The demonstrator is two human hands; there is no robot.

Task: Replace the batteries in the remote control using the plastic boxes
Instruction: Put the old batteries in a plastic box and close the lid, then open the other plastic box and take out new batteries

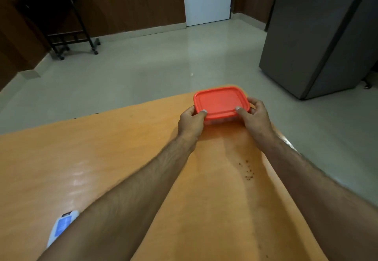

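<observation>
The red-lidded box is being gripped by both hands near the table edge, so it is risking being pushed off

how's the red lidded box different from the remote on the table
The box sits at the far edge of the table, gripped at its near corners by the left hand and right hand; the remote lies untouched at the near left, partly hidden under the left forearm. The box is a wide, rounded rectangle with a red lid; the remote is slim, white, with a blue panel. Both rest on the orange table.
</observation>
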